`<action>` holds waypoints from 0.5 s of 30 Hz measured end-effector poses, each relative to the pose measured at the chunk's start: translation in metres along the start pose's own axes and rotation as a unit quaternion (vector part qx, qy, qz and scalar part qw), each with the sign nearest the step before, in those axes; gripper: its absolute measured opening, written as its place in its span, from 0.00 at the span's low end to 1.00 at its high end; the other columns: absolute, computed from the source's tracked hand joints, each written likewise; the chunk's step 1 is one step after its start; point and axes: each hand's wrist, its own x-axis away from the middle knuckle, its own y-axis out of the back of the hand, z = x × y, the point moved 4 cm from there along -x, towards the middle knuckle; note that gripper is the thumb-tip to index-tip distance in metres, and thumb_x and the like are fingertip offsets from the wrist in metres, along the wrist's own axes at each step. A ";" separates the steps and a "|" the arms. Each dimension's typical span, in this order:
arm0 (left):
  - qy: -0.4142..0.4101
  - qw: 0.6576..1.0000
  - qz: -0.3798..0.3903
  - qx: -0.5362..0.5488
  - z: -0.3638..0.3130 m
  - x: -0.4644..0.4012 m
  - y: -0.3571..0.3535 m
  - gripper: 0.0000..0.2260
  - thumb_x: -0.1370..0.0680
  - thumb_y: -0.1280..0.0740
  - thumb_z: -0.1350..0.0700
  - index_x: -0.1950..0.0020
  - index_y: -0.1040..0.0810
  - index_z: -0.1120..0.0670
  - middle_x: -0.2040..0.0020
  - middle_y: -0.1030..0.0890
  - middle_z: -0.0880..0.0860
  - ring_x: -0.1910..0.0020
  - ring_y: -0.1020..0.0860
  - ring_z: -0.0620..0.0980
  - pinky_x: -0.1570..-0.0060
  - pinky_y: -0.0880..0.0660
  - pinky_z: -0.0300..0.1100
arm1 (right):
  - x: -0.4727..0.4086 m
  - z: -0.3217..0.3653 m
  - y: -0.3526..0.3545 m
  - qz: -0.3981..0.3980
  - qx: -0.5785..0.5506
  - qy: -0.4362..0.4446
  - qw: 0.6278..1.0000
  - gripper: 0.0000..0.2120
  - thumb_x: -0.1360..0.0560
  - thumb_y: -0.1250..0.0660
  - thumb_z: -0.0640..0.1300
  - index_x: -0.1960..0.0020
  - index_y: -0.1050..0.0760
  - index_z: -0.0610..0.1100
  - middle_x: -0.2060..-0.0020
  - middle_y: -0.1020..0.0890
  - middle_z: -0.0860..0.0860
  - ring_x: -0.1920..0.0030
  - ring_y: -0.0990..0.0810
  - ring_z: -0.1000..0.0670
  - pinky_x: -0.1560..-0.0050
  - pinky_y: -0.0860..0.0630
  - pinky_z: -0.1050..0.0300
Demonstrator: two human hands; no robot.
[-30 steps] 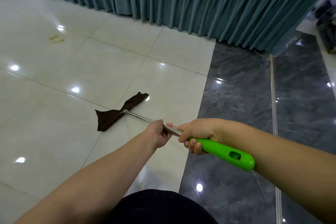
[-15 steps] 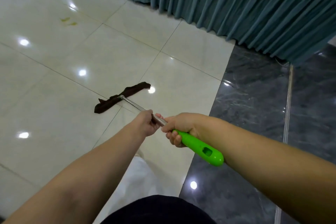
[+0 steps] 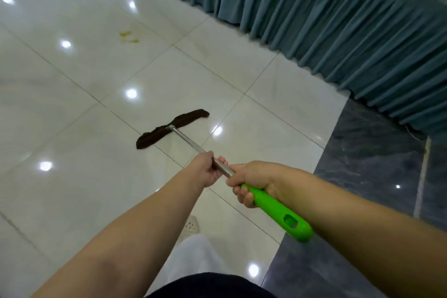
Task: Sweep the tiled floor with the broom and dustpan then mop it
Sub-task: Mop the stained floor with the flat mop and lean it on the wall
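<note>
Mopping step: both hands gripped the mop (image 3: 193, 145), left hand (image 3: 205, 169) on the steel shaft, right hand (image 3: 251, 184) on the green grip. Head lay mid-floor. Next: push far-left to the yellow stain (image 3: 128, 37).

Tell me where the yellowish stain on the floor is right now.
In the head view the yellowish stain sits upper left on a white tile, beyond the brown mop cloth and left of the teal curtain.
</note>
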 end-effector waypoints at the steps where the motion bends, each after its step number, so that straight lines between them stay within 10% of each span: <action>1: -0.004 1.000 -0.001 0.004 -0.015 -0.002 -0.001 0.13 0.17 0.46 0.55 0.57 0.34 0.61 0.66 0.30 0.56 0.69 0.29 0.50 0.82 0.25 0.38 | -0.004 0.015 -0.003 0.002 0.001 -0.002 1.000 0.12 0.21 0.45 0.33 0.50 0.30 0.49 0.74 0.34 0.49 0.85 0.36 0.57 0.84 0.38 0.71; 7: -0.023 0.999 -0.013 0.030 -0.084 -0.015 -0.001 0.12 0.17 0.45 0.54 0.56 0.34 0.60 0.66 0.30 0.56 0.70 0.30 0.50 0.82 0.26 0.36 | -0.030 0.087 -0.020 -0.007 0.000 0.007 1.000 0.23 0.21 0.44 0.33 0.32 0.32 0.54 0.79 0.33 0.49 0.84 0.35 0.56 0.84 0.37 0.70; 15: -0.037 0.993 -0.031 0.105 -0.144 -0.037 -0.016 0.12 0.17 0.45 0.54 0.56 0.33 0.61 0.66 0.30 0.55 0.70 0.31 0.48 0.81 0.27 0.34 | -0.060 0.157 -0.014 -0.005 0.063 -0.003 0.998 0.23 0.23 0.43 0.32 0.32 0.32 0.51 0.80 0.32 0.49 0.85 0.34 0.56 0.83 0.35 0.70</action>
